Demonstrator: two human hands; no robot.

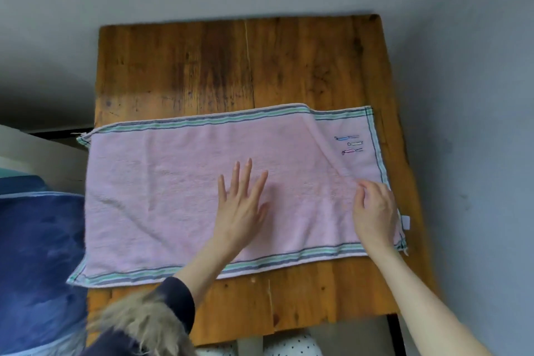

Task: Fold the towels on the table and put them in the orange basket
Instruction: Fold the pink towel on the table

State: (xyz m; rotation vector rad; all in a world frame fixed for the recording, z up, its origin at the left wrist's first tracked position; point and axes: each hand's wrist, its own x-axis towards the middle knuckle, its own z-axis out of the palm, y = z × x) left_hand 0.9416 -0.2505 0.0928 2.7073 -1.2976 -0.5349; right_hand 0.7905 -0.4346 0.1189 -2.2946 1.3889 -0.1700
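A pink towel (173, 188) with green and grey striped borders lies spread across the wooden table (225, 66), folded once so its upper layer ends in a slanted edge near the right side. My left hand (241, 205) presses flat on the middle of the towel with fingers straight and spread. My right hand (374, 211) is at the towel's right end, fingers curled down onto the slanted edge of the upper layer; whether it pinches the cloth is not plain. The orange basket is not in view.
A dark blue towel (37, 254) lies over something at the left of the table. A white ledge (43, 159) runs behind it. Grey floor surrounds the table. The far half of the table shows bare wood. A fur-trimmed dark sleeve (150, 318) covers my left forearm.
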